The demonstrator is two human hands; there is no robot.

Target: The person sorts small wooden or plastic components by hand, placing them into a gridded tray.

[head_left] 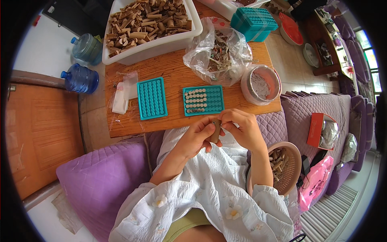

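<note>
My left hand (198, 136) is closed around a short brown tube (215, 135), held upright over my lap just off the table's front edge. A small dark hole with a pale ring shows on the tube's side near its top. My right hand (243, 128) is pinched at the tube's upper right side; whatever its fingertips hold is too small to make out. Just beyond my hands lies a teal tray (216, 98) with round hollows, its left columns filled with small whitish round pieces (196, 99). A second teal tray (152, 99) lies left of it.
A white bin (155, 45) heaped with brown tube pieces stands at the back left. Beside it are a clear plastic bag (201, 58), stacked teal trays (253, 24) and a round tub (252, 94). A basket (297, 161) of tubes sits by my right forearm.
</note>
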